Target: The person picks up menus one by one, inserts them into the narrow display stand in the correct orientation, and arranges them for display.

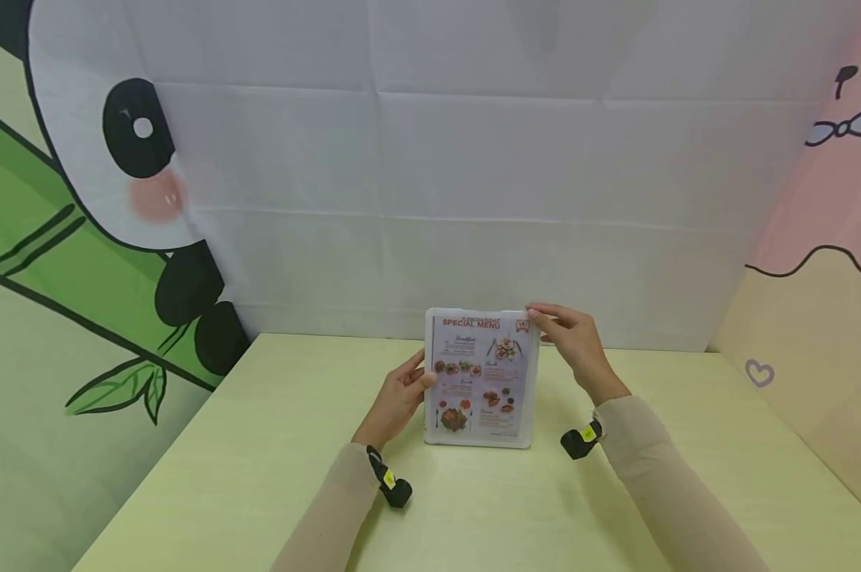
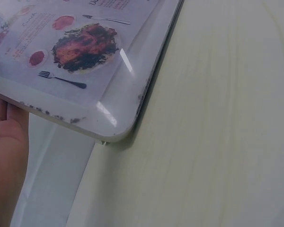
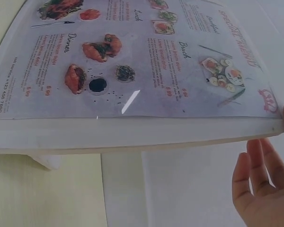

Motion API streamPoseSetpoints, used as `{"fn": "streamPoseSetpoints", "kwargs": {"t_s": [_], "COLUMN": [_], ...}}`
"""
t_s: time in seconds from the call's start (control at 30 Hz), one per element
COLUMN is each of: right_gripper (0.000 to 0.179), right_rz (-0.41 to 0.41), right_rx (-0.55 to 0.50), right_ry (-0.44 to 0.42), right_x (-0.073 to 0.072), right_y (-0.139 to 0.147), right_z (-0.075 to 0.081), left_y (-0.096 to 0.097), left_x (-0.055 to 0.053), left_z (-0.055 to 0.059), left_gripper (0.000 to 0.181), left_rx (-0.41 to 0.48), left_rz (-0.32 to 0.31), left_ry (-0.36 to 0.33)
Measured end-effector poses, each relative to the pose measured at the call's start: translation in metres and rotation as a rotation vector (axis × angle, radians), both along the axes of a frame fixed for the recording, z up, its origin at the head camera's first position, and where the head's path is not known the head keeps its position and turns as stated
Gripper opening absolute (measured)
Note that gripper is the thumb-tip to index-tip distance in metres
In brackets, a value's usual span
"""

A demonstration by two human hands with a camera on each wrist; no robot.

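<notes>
A white-framed menu board point(image 1: 481, 381) stands upright on the table, its printed side with "SPECIAL MENU" and food pictures facing me. My left hand point(image 1: 396, 401) grips its left edge, thumb on the front and fingers going behind. At the top right corner, my right hand point(image 1: 572, 347) pinches the frame between thumb and fingers. The left wrist view shows dark scuffs on the edge of the board point(image 2: 132, 90). In the right wrist view, a small white foot point(image 3: 46, 161) juts out behind the board. Most of its back is hidden.
The pale yellow table point(image 1: 259, 477) spreads around the board. Behind it hangs a creased white sheet point(image 1: 473, 159). A panda picture point(image 1: 87, 159) covers the left side wall, and a pink and cream cartoon panel point(image 1: 816, 206) the right.
</notes>
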State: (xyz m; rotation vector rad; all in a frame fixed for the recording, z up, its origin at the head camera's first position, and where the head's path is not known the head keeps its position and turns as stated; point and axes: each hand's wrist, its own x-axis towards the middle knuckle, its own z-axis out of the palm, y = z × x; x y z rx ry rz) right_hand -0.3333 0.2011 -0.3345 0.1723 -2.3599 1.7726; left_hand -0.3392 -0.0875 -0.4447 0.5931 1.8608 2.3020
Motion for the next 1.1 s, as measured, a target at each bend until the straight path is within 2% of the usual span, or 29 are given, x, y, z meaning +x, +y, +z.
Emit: {"fn": "streamPoseSetpoints", "kwargs": {"t_s": [0.27,0.53,0.73,0.83,0.97,1.03,1.1], "right_gripper": [0.053,0.053,0.055,0.057,0.058,0.058,0.059], "right_rz": [0.003,0.024,0.061,0.075,0.06,0.042,0.026], "right_rx": [0.002,0.023,0.051,0.121,0.29,0.366,0.437], "right_ry": [-0.014,-0.022,-0.008,0.028,0.115,0.149,0.165], "right_x": [0.001,0.002,0.003,0.003,0.006,0.007,0.008], "right_y": [0.0,0.002,0.005,0.01,0.017,0.02,0.023], "right_z": [-0.002,-0.003,-0.005,-0.007,-0.01,-0.013,-0.015], "left_y": [0.001,0.001,-0.001,-0.006,-0.015,-0.021,-0.026], "left_x": [0.001,0.002,0.003,0.002,-0.002,-0.003,-0.003], "left_z": [0.001,0.004,0.007,0.01,0.015,0.019,0.024], "left_gripper": [0.065,0.063,0.063,0.06,0.055,0.054,0.054], "left_rx": [-0.006,-0.034,-0.112,-0.184,-0.269,-0.319,-0.401], "left_rz": [-0.003,0.029,0.046,0.047,0.035,0.039,0.074], "left_ry": [-0.015,-0.053,-0.018,0.016,0.063,0.104,0.164]}}
